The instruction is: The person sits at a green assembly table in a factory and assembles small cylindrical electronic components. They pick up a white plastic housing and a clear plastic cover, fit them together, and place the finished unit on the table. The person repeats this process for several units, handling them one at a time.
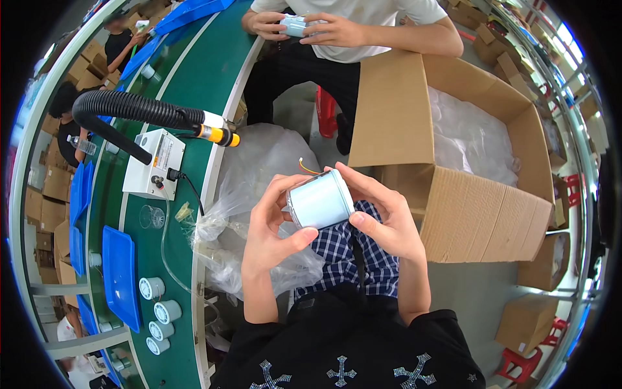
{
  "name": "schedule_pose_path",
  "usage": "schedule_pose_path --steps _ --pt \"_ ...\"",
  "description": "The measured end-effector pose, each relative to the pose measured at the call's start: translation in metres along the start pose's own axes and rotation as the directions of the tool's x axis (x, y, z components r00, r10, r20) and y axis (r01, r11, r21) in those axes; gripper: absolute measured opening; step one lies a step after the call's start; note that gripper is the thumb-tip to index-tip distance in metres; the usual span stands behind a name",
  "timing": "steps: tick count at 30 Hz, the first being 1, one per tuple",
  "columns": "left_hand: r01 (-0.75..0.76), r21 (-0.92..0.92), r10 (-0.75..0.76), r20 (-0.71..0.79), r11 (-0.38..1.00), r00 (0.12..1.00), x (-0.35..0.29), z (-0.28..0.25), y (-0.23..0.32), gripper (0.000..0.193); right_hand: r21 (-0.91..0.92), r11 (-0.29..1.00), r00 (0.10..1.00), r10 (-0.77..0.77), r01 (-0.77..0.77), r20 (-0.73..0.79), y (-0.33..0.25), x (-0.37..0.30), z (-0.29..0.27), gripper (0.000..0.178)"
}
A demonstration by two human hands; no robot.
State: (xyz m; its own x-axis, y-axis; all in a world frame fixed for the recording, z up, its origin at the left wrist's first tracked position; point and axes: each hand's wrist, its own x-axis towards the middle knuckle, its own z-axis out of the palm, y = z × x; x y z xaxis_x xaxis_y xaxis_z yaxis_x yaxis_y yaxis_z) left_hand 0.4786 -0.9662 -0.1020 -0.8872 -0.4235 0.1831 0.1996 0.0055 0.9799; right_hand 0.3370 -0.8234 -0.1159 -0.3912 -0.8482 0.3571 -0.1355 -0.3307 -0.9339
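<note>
Between my two hands, above my lap, I hold a light-blue cylindrical housing [321, 200] tilted on its side. My left hand [275, 223] wraps the left end, its thumb along the lower edge. On the other end sits my right hand [383, 217], fingers over the top and thumb near the bottom rim. A thin yellow-and-red wire [307, 167] with a small connector sticks up behind the housing. Several similar light-blue housings [168, 312] stand on the green bench to my left.
A blue tray [120, 275] and a white box [155, 162] with a black flexible hose [139, 106] are on the green bench [178, 253]. Clear plastic bags [259, 155] hang beside it. An open carton [453, 214] stands at right. Across from me, a co-worker's hands hold a light-blue part [293, 26].
</note>
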Motion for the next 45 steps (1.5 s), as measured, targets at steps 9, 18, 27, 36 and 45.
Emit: schedule_pose_path --steps 9,18,27,36,45 --pt "-0.156 0.271 0.135 0.096 0.95 0.986 -0.004 0.016 0.005 0.065 0.033 0.998 0.998 0.059 -0.06 0.027 -0.02 -0.025 -0.016 0.061" --pt "-0.249 0.358 0.228 0.102 0.9 0.968 -0.006 0.025 0.005 0.061 0.005 0.999 0.999 -0.053 0.053 0.006 -0.014 -0.032 -0.015 0.058" --pt "-0.272 0.352 0.241 0.13 0.896 0.962 -0.006 0.029 0.007 0.06 -0.112 0.993 0.998 -0.041 0.045 0.04 -0.017 -0.035 -0.021 0.077" --pt "-0.365 0.444 0.281 0.243 0.819 0.928 -0.001 0.028 0.005 0.064 -0.079 0.996 0.997 -0.035 0.03 -0.062 -0.016 -0.038 -0.02 0.071" --pt "-0.341 0.275 0.347 0.031 0.899 0.937 -0.005 0.043 -0.006 0.079 0.449 0.887 0.971 0.19 -0.106 -0.148 0.0 -0.046 -0.003 0.057"
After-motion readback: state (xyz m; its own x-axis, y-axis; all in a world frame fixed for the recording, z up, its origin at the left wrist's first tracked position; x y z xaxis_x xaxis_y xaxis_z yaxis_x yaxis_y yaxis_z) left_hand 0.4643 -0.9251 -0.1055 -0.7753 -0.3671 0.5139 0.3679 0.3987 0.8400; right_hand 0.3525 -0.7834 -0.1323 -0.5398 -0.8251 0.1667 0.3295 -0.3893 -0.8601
